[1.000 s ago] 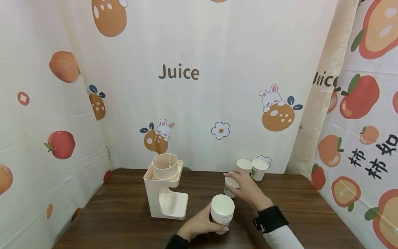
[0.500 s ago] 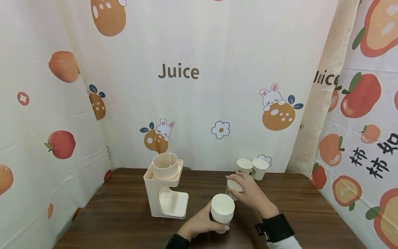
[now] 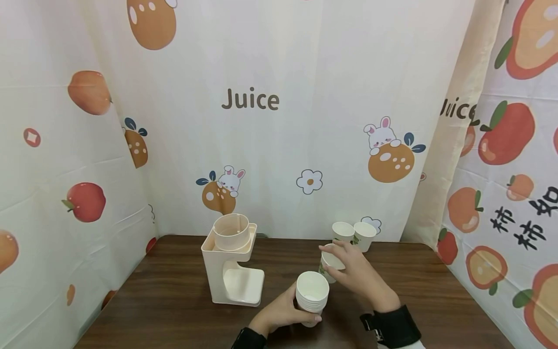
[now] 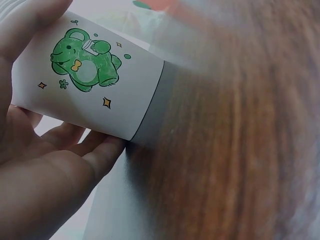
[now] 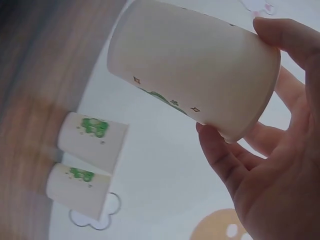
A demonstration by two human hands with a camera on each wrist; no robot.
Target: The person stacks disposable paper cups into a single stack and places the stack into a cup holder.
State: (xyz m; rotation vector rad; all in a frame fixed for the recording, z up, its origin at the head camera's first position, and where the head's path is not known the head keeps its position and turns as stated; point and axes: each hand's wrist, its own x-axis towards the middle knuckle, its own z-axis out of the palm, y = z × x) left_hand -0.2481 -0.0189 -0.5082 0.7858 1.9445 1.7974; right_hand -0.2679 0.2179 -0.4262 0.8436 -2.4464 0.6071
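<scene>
My left hand [image 3: 281,310] holds a stack of white paper cups [image 3: 312,291] at the front of the table, fingers and thumb wrapped round its sides. A green bear print shows on the outer cup [image 4: 82,60] in the left wrist view. Just behind and right of the stack, my right hand [image 3: 357,271] grips a single white paper cup [image 3: 333,261] near its rim, thumb on one side and fingers on the other. The right wrist view shows this cup [image 5: 195,60] mouth toward the palm, with part of a green print along its lower side.
Two more paper cups [image 3: 364,236] stand side by side at the table's back edge. A cream-coloured machine [image 3: 216,276] with a round top opening and a flat base is left of the stack. Printed cloth [image 3: 279,145] hangs behind the dark wooden table [image 3: 165,300].
My right hand has moved a little toward me and rightward, and the single cup has come slightly nearer with it. The left hand and its stack stay in place.
</scene>
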